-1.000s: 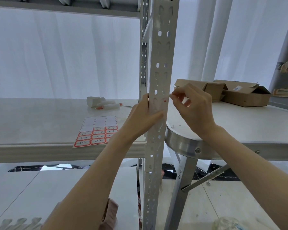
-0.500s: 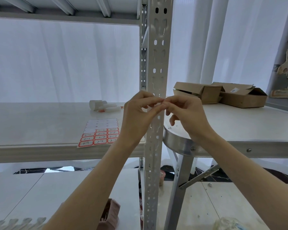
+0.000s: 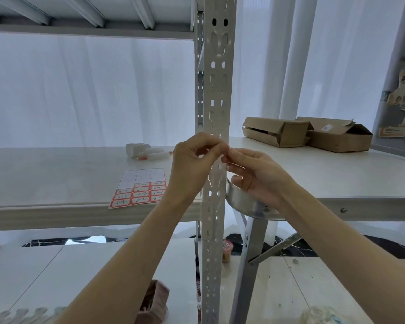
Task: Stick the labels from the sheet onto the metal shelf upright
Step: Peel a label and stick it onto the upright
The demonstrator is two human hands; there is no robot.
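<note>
Trouble spots for a label at the perforated post

Head view, the only 1 we have. Both hands are raised in front of the metal shelf upright (image 3: pixel 216 90), which runs from 12 to 6 o'clock through the middle of the frame. The left hand (image 3: pixel 192 167) and the right hand (image 3: pixel 257 178) meet tip to tip just right of centre, over the upright's front face. The fingers of each are curled, thumb against forefinger in a pinch. What they pinch is too small to make out, so we cannot tell whether a label sits between them. The label sheet (image 3: pixel 140 190) lies flat on the shelf board (image 3: pixel 56 178) at 9 o'clock, just beside the left wrist. Its upper rows are bare and its lower rows hold red-bordered labels (image 3: pixel 140 195). 2 cardboard boxes (image 3: pixel 278 134) sit on the round table (image 3: pixel 337 174) at 2 o'clock, and white tubes (image 3: pixel 150 152) lie beyond the sheet at 10 o'clock.

Our judgement of the hazards: if a label is in that pinch, 4 fingertips crowding it could fold the adhesive onto itself or leave it clinging to skin. The upright's face is full of slots and holes, so a label laid across 1 would bridge air, grip poorly and wrinkle. Pressing from 1 edge only may set it crooked. The sheet's near corner reaches the shelf's front edge and the left forearm passes close by, so a careless drop of that arm could sweep the sheet off.
</note>
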